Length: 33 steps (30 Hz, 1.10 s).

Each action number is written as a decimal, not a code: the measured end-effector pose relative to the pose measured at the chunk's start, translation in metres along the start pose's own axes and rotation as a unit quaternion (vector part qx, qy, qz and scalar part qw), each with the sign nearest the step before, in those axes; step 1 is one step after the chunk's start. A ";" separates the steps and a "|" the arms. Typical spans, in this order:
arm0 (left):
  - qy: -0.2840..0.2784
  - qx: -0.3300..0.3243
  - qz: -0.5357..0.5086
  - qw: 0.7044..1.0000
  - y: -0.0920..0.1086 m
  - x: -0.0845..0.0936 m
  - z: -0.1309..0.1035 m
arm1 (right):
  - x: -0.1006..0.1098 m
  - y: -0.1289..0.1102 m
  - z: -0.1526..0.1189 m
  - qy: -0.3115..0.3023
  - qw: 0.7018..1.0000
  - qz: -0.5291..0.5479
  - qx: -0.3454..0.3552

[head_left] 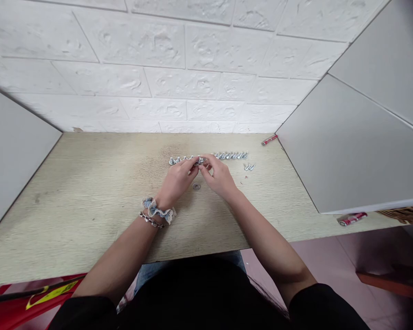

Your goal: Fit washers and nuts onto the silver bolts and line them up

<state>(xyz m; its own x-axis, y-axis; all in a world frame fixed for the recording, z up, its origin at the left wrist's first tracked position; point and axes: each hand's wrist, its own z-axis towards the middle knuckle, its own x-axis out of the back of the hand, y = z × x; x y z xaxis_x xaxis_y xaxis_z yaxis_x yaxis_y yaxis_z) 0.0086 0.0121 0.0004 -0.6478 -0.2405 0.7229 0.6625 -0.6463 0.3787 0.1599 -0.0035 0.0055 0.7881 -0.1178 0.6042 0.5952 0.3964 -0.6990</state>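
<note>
My left hand [179, 178] and my right hand [220, 176] meet at the middle of the table, fingertips pinched together on a small metal screw piece [200, 160]. Behind them runs a row of several upright silver screws with washers [231, 156]; my fingers hide part of that row. A loose flat washer [196, 186] lies just below my hands. To the right, a few loose screws [249, 167] rest on their sides.
The pale wooden table [89, 206] meets a white brick wall [165, 82]. One red battery [269, 140] lies by the right panel [351, 146], another red battery [353, 219] near the front right edge. A woven item [404, 212] shows beyond.
</note>
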 end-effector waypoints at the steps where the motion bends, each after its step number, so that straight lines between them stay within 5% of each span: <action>1: -0.003 -0.001 -0.001 1.000 0.000 0.000 0.000 | 0.000 0.001 0.000 -0.001 1.000 0.001 0.012; 21: -0.017 0.010 0.001 1.000 -0.001 -0.001 0.000 | 0.006 -0.001 0.001 0.010 0.998 -0.051 -0.045; 33: -0.020 -0.008 0.005 1.000 -0.002 -0.001 -0.001 | 0.002 0.003 0.002 -0.024 1.000 -0.019 0.007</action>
<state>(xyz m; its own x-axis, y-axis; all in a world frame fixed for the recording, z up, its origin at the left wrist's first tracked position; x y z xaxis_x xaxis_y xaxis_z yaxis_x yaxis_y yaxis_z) 0.0070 0.0130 -0.0020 -0.6258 -0.2174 0.7491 0.6617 -0.6564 0.3623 0.1631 -0.0005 0.0059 0.7560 -0.0901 0.6484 0.6225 0.4055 -0.6694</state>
